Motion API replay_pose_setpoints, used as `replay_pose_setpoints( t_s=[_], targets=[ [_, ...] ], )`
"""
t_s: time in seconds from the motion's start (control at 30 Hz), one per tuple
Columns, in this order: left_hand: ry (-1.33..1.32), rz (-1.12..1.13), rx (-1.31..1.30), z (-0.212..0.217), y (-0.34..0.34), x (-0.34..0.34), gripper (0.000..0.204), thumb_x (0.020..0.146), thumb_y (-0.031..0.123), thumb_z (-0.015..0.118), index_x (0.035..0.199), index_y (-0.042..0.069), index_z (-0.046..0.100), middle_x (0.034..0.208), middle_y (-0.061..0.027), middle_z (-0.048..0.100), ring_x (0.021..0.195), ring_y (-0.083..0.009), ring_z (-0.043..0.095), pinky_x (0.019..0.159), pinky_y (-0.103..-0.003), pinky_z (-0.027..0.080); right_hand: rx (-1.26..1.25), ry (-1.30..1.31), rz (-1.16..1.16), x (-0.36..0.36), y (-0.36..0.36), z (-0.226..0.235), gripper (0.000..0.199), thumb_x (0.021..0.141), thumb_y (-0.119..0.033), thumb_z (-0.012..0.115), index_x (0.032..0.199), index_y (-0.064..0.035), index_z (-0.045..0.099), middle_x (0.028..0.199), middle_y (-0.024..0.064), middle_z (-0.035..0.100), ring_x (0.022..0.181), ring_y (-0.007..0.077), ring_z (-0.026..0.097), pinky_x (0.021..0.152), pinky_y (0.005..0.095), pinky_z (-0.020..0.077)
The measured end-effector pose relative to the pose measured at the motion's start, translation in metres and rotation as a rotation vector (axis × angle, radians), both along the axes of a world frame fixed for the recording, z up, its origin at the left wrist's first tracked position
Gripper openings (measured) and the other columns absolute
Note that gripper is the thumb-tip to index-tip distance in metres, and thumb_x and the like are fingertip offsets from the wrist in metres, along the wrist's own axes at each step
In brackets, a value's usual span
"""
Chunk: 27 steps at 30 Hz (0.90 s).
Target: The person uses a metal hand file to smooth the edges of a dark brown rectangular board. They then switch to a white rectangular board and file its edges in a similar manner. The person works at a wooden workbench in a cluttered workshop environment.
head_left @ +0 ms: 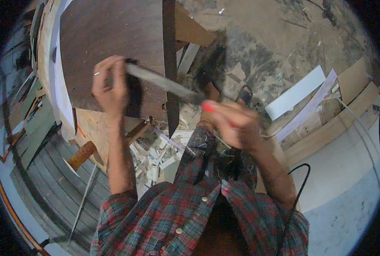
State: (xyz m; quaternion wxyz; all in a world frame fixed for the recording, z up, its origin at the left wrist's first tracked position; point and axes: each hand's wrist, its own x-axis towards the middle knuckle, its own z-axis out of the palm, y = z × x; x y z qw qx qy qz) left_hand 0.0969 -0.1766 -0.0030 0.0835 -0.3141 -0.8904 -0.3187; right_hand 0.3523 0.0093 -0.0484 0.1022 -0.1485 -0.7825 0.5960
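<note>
My right hand (pixel 237 126) is wrapped round the red handle of a long, flat grey file (pixel 164 82), smeared by motion. The file slants up and left across the edge of a dark brown wood-grain board (pixel 113 30). At its far end, the curled fingers of my left hand (pixel 110 83) close by the tip, over the board's face; blur hides their exact hold. The board's near right corner (pixel 163 106) looks chipped. Whether the file touches the edge I cannot tell.
White scraps (pixel 155 160) litter the floor below the board. On the right lie a white panel strip (pixel 296 91) and wooden boards (pixel 335 123). A rusty brown cylinder (pixel 81 156) sticks out at left, above grey corrugated sheeting (pixel 49 187). My sandalled foot (pixel 245 93) stands on the dirty floor.
</note>
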Motion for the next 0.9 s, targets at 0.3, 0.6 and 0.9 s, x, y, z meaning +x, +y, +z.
replay_pose_setpoints(
  t_s=[0.3,0.6,0.9],
  targets=[
    [-0.010,0.052,-0.024,0.006,-0.033,0.005,0.009,0.090,0.002,0.068,0.097,0.003,0.074,0.100,-0.0112,0.071,0.097,-0.0257,0.067,0.090,-0.036,0.051,-0.125,0.217,-0.089,-0.002,-0.042,-0.015,0.030,0.088,-0.001,0.068,0.116,-0.0088,0.074,0.090,0.0122,0.073,0.072,0.0262,0.071,0.065,0.0337,0.0584],
    [0.024,0.011,-0.050,-0.004,-0.040,0.025,0.009,0.092,0.002,0.067,0.099,0.001,0.073,0.099,-0.0116,0.072,0.096,-0.0237,0.067,0.088,-0.034,0.051,-0.017,0.173,-0.029,0.025,-0.044,-0.011,0.037,0.083,0.004,0.072,0.118,-0.0077,0.073,0.092,0.0119,0.074,0.079,0.0244,0.072,0.071,0.0337,0.0590],
    [-0.005,-0.027,-0.055,-0.010,-0.035,0.052,0.006,0.089,0.002,0.069,0.095,0.003,0.072,0.095,-0.0118,0.071,0.097,-0.0259,0.068,0.087,-0.034,0.051,0.113,0.180,-0.074,0.059,-0.052,-0.015,0.034,0.085,-0.002,0.072,0.118,-0.0092,0.073,0.094,0.0102,0.074,0.078,0.0290,0.072,0.071,0.0355,0.0585]
  ],
)
